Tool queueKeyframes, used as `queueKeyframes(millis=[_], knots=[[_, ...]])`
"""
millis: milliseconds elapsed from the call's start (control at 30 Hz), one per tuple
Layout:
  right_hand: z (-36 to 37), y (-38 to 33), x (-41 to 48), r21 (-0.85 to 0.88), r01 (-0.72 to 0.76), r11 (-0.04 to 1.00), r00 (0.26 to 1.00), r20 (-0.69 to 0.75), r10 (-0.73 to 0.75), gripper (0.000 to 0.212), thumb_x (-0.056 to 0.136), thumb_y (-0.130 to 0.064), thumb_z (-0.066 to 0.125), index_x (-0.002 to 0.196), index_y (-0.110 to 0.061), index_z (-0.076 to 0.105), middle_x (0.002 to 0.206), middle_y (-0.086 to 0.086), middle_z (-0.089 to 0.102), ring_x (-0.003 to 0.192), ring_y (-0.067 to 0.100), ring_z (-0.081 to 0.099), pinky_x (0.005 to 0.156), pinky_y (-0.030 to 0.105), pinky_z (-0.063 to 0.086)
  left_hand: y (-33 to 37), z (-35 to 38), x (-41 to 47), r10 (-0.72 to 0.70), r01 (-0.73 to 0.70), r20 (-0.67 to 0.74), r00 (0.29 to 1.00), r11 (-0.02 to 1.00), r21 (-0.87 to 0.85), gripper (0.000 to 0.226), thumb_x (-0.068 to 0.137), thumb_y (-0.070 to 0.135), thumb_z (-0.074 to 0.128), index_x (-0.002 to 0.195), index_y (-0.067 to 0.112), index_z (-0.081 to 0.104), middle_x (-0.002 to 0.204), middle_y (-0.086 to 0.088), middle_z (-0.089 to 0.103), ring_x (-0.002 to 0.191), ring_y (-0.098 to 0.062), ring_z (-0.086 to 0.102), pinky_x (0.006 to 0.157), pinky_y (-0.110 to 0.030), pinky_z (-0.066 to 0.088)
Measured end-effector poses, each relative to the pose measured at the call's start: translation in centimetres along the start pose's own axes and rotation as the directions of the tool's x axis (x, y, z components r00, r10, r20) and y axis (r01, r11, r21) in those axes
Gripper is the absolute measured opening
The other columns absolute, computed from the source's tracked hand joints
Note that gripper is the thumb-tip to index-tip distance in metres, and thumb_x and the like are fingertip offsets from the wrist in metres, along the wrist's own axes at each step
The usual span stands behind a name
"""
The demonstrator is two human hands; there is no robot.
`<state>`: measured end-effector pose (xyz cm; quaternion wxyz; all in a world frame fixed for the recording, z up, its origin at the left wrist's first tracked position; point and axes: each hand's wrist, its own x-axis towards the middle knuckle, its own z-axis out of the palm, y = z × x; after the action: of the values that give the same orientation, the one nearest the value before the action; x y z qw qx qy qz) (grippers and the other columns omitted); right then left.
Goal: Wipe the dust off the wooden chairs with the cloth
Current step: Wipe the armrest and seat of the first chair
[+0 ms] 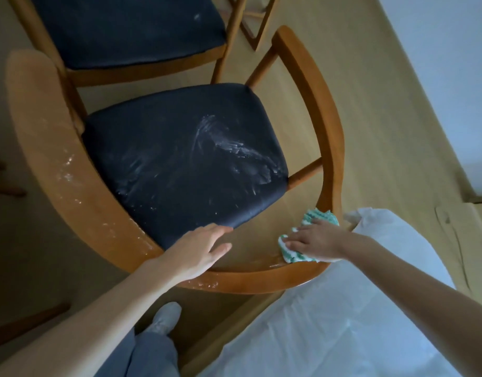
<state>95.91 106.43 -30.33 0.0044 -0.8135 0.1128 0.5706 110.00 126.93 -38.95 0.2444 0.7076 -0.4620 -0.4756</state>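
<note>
Wood of a warm honey tone forms the curved back rail (71, 186) of the nearer chair, seen from the head camera, and white dust flecks its left stretch and streaks the dark blue seat (180, 159). The green-and-white striped cloth (290, 254) lies on the rail's right bend, pressed flat under the right hand (316, 238), whose fingers are spread and straight on top of it. The left hand (199, 251) rests on the rail near the seat's edge, fingers extended and relaxed, holding nothing, apparently steadying the chair. The step in hand looks like wiping the rail, with the right bend being covered. The next move likely calls for sliding the cloth leftward along the rail towards the dusty stretch, lifting the left hand out of its path. A second chair (125, 31) beyond also shows dust.
</note>
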Motion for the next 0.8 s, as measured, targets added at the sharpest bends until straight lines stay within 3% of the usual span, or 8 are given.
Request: queueKeyframes(millis=[67, 167, 333, 500, 633, 700, 800], knots=[[-0.5, 0.1, -0.4, 0.020, 0.021, 1.000, 0.999, 0.046, -0.022, 0.048, 0.104, -0.039, 0.014, 0.148, -0.026, 0.029, 0.154, -0.003, 0.028, 0.143, 0.018, 0.020, 0.116, 0.039, 0.008, 0.1, -0.1, 0.0, -0.001, 0.001, -0.001, 1.000, 1.000, -0.003, 0.048, 0.097, 0.045, 0.038, 0.143, 0.030, 0.034, 0.146, 0.011, 0.038, 0.131, -0.008, 0.041, 0.106, -0.026, 0.037], [-1.5, 2.5, 0.4, 0.048, -0.060, 0.997, 0.991, 0.122, 0.054, 0.051, 0.101, -0.049, 0.016, 0.148, -0.032, 0.026, 0.155, -0.007, 0.025, 0.145, 0.016, 0.014, 0.117, 0.043, 0.002, 0.0, -0.3, 0.0, -0.003, 0.003, -0.010, 1.000, 1.000, 0.006, 0.048, 0.097, 0.044, 0.037, 0.143, 0.030, 0.034, 0.146, 0.011, 0.038, 0.131, -0.008, 0.040, 0.107, -0.028, 0.036], [-1.9, 6.6, 2.8, -0.192, -0.220, 0.956, 0.971, 0.050, 0.234, 0.053, 0.100, -0.050, 0.018, 0.149, -0.031, 0.020, 0.158, -0.005, 0.016, 0.146, 0.022, 0.004, 0.117, 0.050, 0.000, -0.5, -0.4, 0.0, -0.006, 0.006, -0.020, 1.000, 1.000, 0.018, 0.048, 0.097, 0.045, 0.037, 0.142, 0.031, 0.035, 0.145, 0.012, 0.039, 0.130, -0.008, 0.041, 0.105, -0.022, 0.035], [-1.1, 5.1, 4.2, -0.223, -0.326, 0.919, 0.936, 0.060, 0.347, 0.052, 0.100, -0.048, 0.017, 0.145, -0.028, 0.035, 0.150, -0.002, 0.033, 0.144, 0.025, 0.016, 0.116, 0.052, 0.003, -0.5, -0.4, -0.1, -0.005, 0.006, -0.019, 1.000, 1.000, 0.014, 0.047, 0.097, 0.044, 0.037, 0.143, 0.030, 0.035, 0.145, 0.012, 0.039, 0.130, -0.008, 0.041, 0.106, -0.023, 0.035], [-0.4, -0.7, 3.7, -0.079, -0.166, 0.983, 0.955, 0.236, 0.180, 0.050, 0.102, -0.041, 0.018, 0.139, -0.020, 0.042, 0.138, 0.007, 0.048, 0.131, 0.029, 0.038, 0.112, 0.048, 0.023, -0.3, -0.5, -0.1, -0.011, 0.011, -0.001, 1.000, 1.000, 0.024, 0.048, 0.097, 0.044, 0.037, 0.143, 0.030, 0.033, 0.146, 0.011, 0.038, 0.131, -0.009, 0.041, 0.107, -0.025, 0.036], [0.2, -3.0, 3.3, 0.047, -0.090, 0.995, 0.971, 0.227, 0.077, 0.052, 0.102, -0.044, 0.015, 0.139, -0.021, 0.042, 0.134, 0.006, 0.051, 0.127, 0.027, 0.044, 0.109, 0.044, 0.031, -0.3, -0.6, -0.1, -0.006, 0.006, 0.004, 1.000, 1.000, 0.031, 0.049, 0.097, 0.045, 0.036, 0.143, 0.030, 0.033, 0.147, 0.010, 0.038, 0.131, -0.010, 0.041, 0.108, -0.026, 0.036], [0.4, -3.4, 2.9, 0.159, -0.074, 0.985, 0.975, 0.218, 0.039, 0.056, 0.100, -0.051, 0.010, 0.146, -0.028, 0.032, 0.150, 0.001, 0.036, 0.139, 0.027, 0.030, 0.114, 0.042, 0.023, -0.2, -0.6, 0.1, -0.006, 0.006, 0.012, 1.000, 1.000, 0.031, 0.049, 0.097, 0.044, 0.036, 0.144, 0.030, 0.033, 0.147, 0.010, 0.038, 0.132, -0.010, 0.041, 0.108, -0.028, 0.036]])
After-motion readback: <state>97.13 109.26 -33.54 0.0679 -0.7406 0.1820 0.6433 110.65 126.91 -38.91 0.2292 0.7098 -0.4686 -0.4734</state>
